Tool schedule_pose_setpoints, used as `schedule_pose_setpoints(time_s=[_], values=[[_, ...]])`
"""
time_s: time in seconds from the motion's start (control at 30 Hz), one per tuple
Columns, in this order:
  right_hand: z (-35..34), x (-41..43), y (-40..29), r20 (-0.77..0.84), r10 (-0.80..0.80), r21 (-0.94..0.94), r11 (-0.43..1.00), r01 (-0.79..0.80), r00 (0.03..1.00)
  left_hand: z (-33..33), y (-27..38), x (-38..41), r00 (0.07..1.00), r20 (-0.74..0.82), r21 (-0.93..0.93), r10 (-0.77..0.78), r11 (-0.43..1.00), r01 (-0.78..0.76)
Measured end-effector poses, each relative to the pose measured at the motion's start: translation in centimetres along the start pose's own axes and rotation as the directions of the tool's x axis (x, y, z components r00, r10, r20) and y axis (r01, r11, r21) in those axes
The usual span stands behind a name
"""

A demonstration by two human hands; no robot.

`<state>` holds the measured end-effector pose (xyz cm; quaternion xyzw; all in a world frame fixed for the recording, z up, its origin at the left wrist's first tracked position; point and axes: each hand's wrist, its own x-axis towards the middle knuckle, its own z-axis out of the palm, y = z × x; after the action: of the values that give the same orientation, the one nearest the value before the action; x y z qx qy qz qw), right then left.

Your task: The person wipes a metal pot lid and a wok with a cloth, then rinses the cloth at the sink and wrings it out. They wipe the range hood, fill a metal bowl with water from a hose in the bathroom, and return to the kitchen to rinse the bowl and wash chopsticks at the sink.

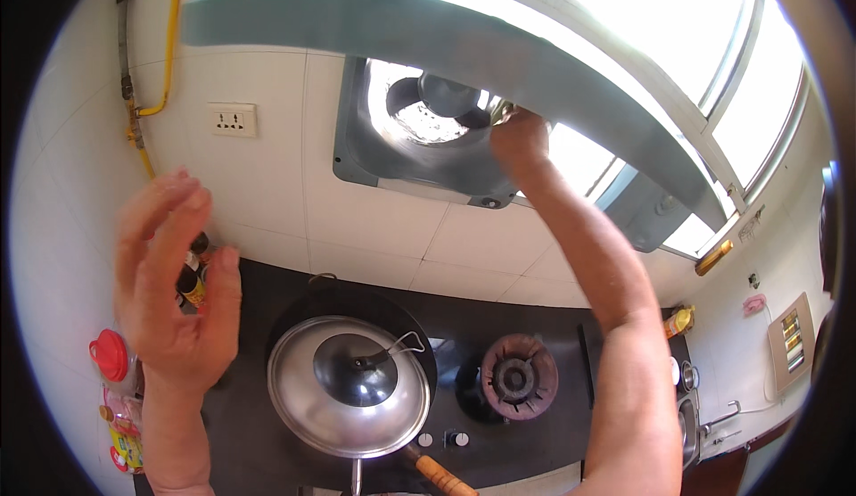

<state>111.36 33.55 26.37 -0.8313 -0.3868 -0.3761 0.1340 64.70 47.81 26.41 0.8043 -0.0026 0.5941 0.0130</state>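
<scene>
My right hand [521,136] reaches up under the grey range hood [428,27], against the inner side of its metal recess [428,151]. Its fingers are closed around a crumpled yellowish piece [503,109], perhaps a cloth; the hood's front edge hides part of it. Near my hand is a round dark fan hub [449,94] inside a shiny ring. My left hand [177,295] is raised at the left, thumb apart from the curved fingers, with nothing in it. It is in front of several bottles [192,285] by the wall.
Below, a steel lid [301,399] covers a black wok [351,298] with a wooden handle [441,474]. To its right is an uncovered gas burner [516,378] with two knobs [443,439]. A yellow gas pipe [172,41] and wall socket [233,119] are left. A window [669,21] adjoins the hood.
</scene>
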Motion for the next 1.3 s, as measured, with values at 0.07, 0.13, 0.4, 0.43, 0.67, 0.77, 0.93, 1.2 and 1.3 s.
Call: schedule_pose_setpoints(time_s=[0.07,0.13,0.4,0.43,0.67,0.77,0.93,1.2,1.3], values=[[1.1,-2.7,-2.5,0.222,-0.111,-0.17,0.974,0.15,0.969,-0.6,-0.6,0.1,1.0,0.006,0.004,0.0,1.0,0.0],[4.0,-4.5,-3.2,0.391,-0.169,-0.251,0.926,0.282,0.905,-0.6,-1.0,-0.2,0.998,0.035,-0.031,-0.046,0.998,0.047],[8.7,0.6,-16.4,0.245,0.03,0.727,0.656,-0.204,0.969,-2.5,-0.4,2.7,0.989,0.002,0.35,0.15,0.926,-0.141],[8.5,-0.1,-15.3,0.255,-0.035,0.652,0.744,-0.145,0.966,-2.3,-0.4,3.2,0.985,0.008,0.399,0.174,0.902,-0.163],[6.4,-5.4,-1.9,0.416,-0.401,-0.139,0.859,0.493,0.816,-2.4,1.1,6.2,0.967,0.126,0.532,0.221,0.808,-0.254],[3.0,-3.7,-1.6,0.523,-0.323,-0.166,0.869,0.466,0.789,-1.9,1.2,6.5,0.962,0.16,0.526,0.22,0.806,-0.271],[8.4,-2.9,-3.4,0.394,-0.103,-0.06,0.989,0.137,0.913,-0.4,0.7,6.7,0.95,0.149,0.418,0.275,0.853,-0.312],[11.4,-0.6,-13.2,0.204,-0.054,0.641,0.762,-0.092,0.977,0.0,1.6,7.0,0.959,0.065,0.337,0.277,0.898,-0.282],[11.2,-1.7,-8.0,0.223,-0.418,0.406,0.861,0.306,0.881,0.8,1.9,7.1,0.961,-0.008,0.276,0.275,0.925,-0.262]])
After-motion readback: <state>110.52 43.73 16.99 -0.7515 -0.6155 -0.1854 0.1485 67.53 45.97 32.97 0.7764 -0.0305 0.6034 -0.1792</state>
